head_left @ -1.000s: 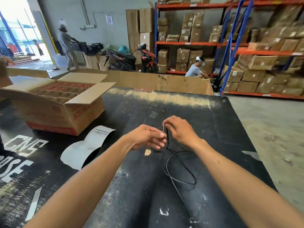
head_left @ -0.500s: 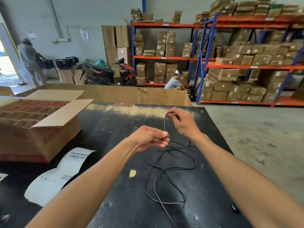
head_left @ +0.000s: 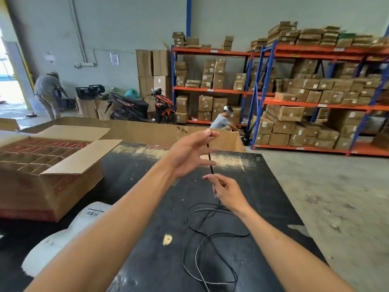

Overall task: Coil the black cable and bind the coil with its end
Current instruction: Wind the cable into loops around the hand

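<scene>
A thin black cable (head_left: 210,234) lies in loose loops on the black table (head_left: 147,186) below my hands. One strand rises taut from the loops. My left hand (head_left: 189,153) is raised above the table and pinches the cable's upper end between thumb and forefinger, its other fingers spread. My right hand (head_left: 226,191) sits lower and to the right, pinching the same strand a short way below the left hand. Between the two hands the cable runs nearly vertical.
An open cardboard box (head_left: 48,165) with dividers stands on the table's left side. A white label sheet (head_left: 69,234) curls at the near left. A low cardboard wall (head_left: 147,131) lines the far edge. Shelves of cartons, a motorbike (head_left: 139,106) and two people are beyond.
My left hand has risen above the right and now holds the cable's top with fingers spread. My right hand has dropped lower on the strand. The camera view has tilted up.
</scene>
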`<state>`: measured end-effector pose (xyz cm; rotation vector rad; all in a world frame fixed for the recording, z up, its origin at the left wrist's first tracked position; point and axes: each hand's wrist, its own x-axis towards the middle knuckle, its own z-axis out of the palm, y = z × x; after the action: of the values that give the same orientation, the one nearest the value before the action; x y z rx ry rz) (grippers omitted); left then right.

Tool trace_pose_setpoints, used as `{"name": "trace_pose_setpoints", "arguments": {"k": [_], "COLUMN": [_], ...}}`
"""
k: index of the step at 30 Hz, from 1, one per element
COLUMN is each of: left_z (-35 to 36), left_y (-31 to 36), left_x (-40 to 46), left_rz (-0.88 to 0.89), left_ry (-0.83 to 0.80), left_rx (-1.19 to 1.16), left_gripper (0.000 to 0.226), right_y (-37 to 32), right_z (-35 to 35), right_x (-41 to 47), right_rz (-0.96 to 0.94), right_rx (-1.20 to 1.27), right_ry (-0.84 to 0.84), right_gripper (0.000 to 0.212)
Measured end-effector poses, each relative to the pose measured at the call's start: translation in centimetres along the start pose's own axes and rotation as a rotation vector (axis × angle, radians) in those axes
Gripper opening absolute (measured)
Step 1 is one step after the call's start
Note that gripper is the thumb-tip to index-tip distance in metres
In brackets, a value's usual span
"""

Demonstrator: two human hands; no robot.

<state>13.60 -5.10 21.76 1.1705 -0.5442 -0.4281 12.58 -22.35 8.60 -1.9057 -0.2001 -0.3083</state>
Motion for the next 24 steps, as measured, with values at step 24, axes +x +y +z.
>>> {"name": "trace_pose_setpoints", "arguments": {"k": [24], "left_z": [-5.6], "left_y": [2.1], "left_x": [0.1], "left_rz": [-0.024], "left_ry": [0.01], "left_rx": [0.067], "left_gripper": [0.018], "right_y": [-3.5], "right_z": [-1.9], "right_x": [-5.9], "right_rz": [-0.105], "right_rx": [-0.327], "right_ry": [-0.327], "right_gripper": [0.028]}}
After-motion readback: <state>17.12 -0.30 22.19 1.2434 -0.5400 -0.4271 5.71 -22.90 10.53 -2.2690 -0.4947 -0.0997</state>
